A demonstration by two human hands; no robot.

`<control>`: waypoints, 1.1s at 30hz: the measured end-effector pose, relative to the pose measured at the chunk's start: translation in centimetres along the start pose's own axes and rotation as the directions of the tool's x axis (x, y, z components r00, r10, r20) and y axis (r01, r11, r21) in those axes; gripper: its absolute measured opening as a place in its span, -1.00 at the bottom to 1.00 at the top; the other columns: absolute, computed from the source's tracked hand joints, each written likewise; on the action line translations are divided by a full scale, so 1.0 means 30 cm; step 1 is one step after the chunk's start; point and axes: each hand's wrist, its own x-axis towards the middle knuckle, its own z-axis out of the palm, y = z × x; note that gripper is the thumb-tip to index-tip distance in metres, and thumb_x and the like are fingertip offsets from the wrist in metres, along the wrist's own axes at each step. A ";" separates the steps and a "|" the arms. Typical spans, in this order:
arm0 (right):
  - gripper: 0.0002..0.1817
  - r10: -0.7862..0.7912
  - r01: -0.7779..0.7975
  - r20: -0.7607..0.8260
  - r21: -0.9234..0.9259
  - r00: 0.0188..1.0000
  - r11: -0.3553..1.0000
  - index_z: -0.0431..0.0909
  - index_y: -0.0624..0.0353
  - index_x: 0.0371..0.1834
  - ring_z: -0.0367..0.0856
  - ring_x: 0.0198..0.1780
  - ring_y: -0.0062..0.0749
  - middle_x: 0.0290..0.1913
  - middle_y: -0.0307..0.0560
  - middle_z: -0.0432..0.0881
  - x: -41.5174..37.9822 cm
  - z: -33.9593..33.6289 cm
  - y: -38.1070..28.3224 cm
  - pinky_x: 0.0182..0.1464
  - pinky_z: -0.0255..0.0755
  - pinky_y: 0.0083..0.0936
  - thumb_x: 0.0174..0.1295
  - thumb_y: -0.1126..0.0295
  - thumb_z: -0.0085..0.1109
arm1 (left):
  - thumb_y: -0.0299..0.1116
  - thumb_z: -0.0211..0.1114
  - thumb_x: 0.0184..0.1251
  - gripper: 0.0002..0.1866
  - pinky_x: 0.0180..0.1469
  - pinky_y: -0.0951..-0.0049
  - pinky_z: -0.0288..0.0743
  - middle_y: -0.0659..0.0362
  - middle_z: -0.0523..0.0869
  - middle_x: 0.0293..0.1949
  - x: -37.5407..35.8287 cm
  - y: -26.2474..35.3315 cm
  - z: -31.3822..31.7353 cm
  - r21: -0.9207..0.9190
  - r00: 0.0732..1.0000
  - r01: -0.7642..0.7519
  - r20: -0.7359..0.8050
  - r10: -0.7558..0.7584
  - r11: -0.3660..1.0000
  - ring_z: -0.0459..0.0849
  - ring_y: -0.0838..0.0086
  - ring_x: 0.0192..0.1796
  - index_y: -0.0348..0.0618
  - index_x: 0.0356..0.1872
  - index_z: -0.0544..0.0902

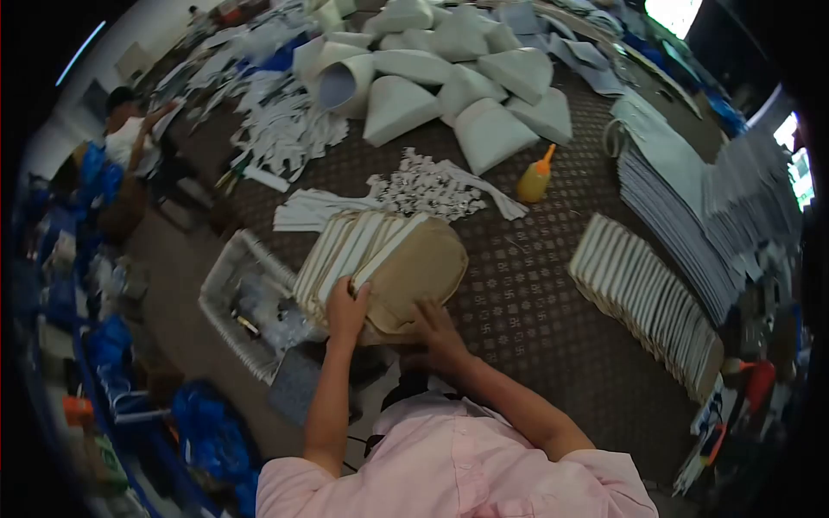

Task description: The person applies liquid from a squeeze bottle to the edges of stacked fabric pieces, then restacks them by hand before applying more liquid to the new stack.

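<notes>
Tan panels were touched by the left hand, grasp indeterminable. The right hand was laid against them, fingers unclenched.

Reaching forward with both forearms bare. Pointing almost straight ahead with the left arm, curling the left hand partly, thumb near the fingers. Angling the right arm inward, showing the back of the right hand, fingers slightly apart.
</notes>
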 end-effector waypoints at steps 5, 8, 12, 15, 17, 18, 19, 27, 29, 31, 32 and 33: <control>-0.08 0.025 -0.041 -0.087 -0.189 0.996 0.981 0.19 0.23 0.29 0.02 0.37 0.21 0.34 0.29 0.10 0.061 0.121 0.019 0.33 -0.03 -0.02 -0.24 0.23 0.38 | -0.17 0.25 0.21 -0.51 0.00 0.17 0.40 -0.04 0.48 -0.05 -0.044 -0.022 -0.005 -0.201 0.994 -0.098 -0.061 0.088 0.975 0.49 0.13 0.02 -0.28 0.07 0.45; -0.27 0.061 -0.062 -0.047 -0.012 0.997 0.998 0.32 0.14 0.23 0.20 0.30 0.13 0.29 0.22 0.22 0.066 0.129 0.109 0.29 0.12 -0.17 -0.16 0.40 0.28 | -0.15 0.27 0.19 -0.46 0.05 0.22 0.37 -0.03 0.43 -0.01 -0.054 -0.036 0.005 -0.217 0.985 -0.171 -0.030 0.168 0.961 0.44 0.11 0.06 -0.27 0.11 0.42; -0.46 0.124 -0.155 0.175 0.176 0.977 0.972 0.50 0.07 0.07 0.51 0.08 -0.06 0.10 0.10 0.50 0.072 0.005 0.168 0.15 0.36 -0.39 -0.11 0.59 0.15 | -0.10 0.28 0.18 -0.38 0.09 0.27 0.34 -0.04 0.41 0.08 -0.068 -0.062 0.022 -0.211 0.971 -0.213 0.061 0.230 0.954 0.45 0.13 0.06 -0.26 0.18 0.35; -0.51 0.119 -0.161 0.233 0.173 0.965 0.972 0.53 0.10 0.02 0.57 0.00 -0.10 -0.05 0.08 0.59 0.084 -0.110 0.128 0.09 0.41 -0.36 -0.11 0.54 0.20 | -0.06 0.27 0.18 -0.32 0.11 0.27 0.32 -0.03 0.38 0.17 -0.076 -0.053 0.058 -0.341 0.968 -0.189 0.092 0.233 0.921 0.46 0.19 0.06 -0.26 0.23 0.31; -0.52 0.150 -0.213 0.291 0.200 0.945 0.956 0.52 0.12 0.04 0.57 0.00 -0.12 -0.07 0.07 0.60 0.096 -0.178 0.084 0.08 0.41 -0.37 -0.08 0.48 0.24 | -0.05 0.25 0.22 -0.31 0.01 0.38 0.39 0.01 0.37 0.21 -0.077 -0.031 0.069 -0.508 0.985 0.003 0.149 0.085 0.861 0.49 0.35 0.00 -0.26 0.26 0.27; -0.51 0.185 -0.272 0.344 0.223 0.921 0.936 0.50 0.14 0.05 0.57 0.01 -0.14 -0.09 0.05 0.62 0.101 -0.195 0.078 0.07 0.41 -0.38 -0.04 0.42 0.27 | -0.05 0.25 0.22 -0.31 0.01 0.38 0.39 0.01 0.37 0.21 -0.086 -0.015 0.070 -0.503 0.986 -0.003 0.142 0.086 0.864 0.49 0.35 0.00 -0.26 0.26 0.27; -0.51 0.181 -0.269 0.342 0.232 0.922 0.935 0.50 0.14 0.05 0.57 0.01 -0.14 -0.09 0.05 0.62 0.094 -0.187 0.080 0.07 0.41 -0.38 -0.04 0.42 0.27 | -0.07 0.24 0.23 -0.32 -0.09 0.46 0.42 0.05 0.42 0.14 -0.112 0.010 0.066 -0.748 0.987 0.113 0.162 0.014 0.654 0.50 0.44 -0.06 -0.25 0.27 0.26; -0.18 0.123 -0.159 0.132 0.310 0.984 0.937 0.23 0.28 0.26 0.28 0.26 0.04 0.28 0.25 0.23 0.031 -0.030 0.067 0.23 0.23 -0.33 0.00 0.03 0.30 | -0.32 0.25 0.25 -0.80 -0.52 0.67 0.20 0.39 0.50 -0.51 -0.208 0.054 0.061 -0.784 0.953 0.245 0.304 0.008 0.570 0.37 0.76 -0.53 -0.21 -0.21 0.53; -0.15 0.108 -0.137 0.101 0.345 0.989 0.929 0.21 0.32 0.27 0.26 0.28 0.04 0.28 0.24 0.23 0.033 -0.048 0.049 0.25 0.20 -0.33 0.01 0.01 0.29 | -0.34 0.24 0.25 -0.79 -0.48 0.67 0.25 0.37 0.53 -0.47 -0.207 0.095 0.022 -0.774 0.941 0.255 0.338 0.037 0.580 0.40 0.75 -0.49 -0.23 -0.18 0.53; -0.13 0.126 -0.141 0.063 0.367 0.990 0.920 0.18 0.36 0.27 0.24 0.29 0.05 0.28 0.24 0.23 0.010 -0.089 0.024 0.26 0.18 -0.32 0.01 0.00 0.29 | -0.36 0.23 0.26 -0.78 -0.45 0.68 0.31 0.35 0.55 -0.43 -0.209 0.150 0.005 -0.761 0.913 0.280 0.399 0.081 0.585 0.44 0.74 -0.45 -0.25 -0.15 0.52; -0.19 0.127 -0.111 -0.007 0.435 0.992 0.894 0.20 0.34 0.26 0.29 0.25 0.04 0.25 0.24 0.28 0.007 -0.116 -0.005 0.21 0.24 -0.32 0.04 0.06 0.27 | -0.38 0.21 0.27 -0.75 -0.40 0.68 0.35 0.33 0.57 -0.38 -0.210 0.184 -0.006 -0.767 0.903 0.235 0.400 0.159 0.597 0.47 0.74 -0.40 -0.28 -0.09 0.51; -0.25 0.130 -0.074 -0.080 0.495 0.988 0.866 0.22 0.33 0.25 0.35 0.21 0.03 0.22 0.23 0.32 0.007 -0.131 -0.017 0.17 0.29 -0.33 0.08 0.11 0.25 | -0.39 0.19 0.29 -0.71 -0.35 0.68 0.40 0.32 0.59 -0.34 -0.209 0.213 -0.013 -0.776 0.886 0.187 0.398 0.238 0.603 0.50 0.74 -0.35 -0.31 -0.03 0.50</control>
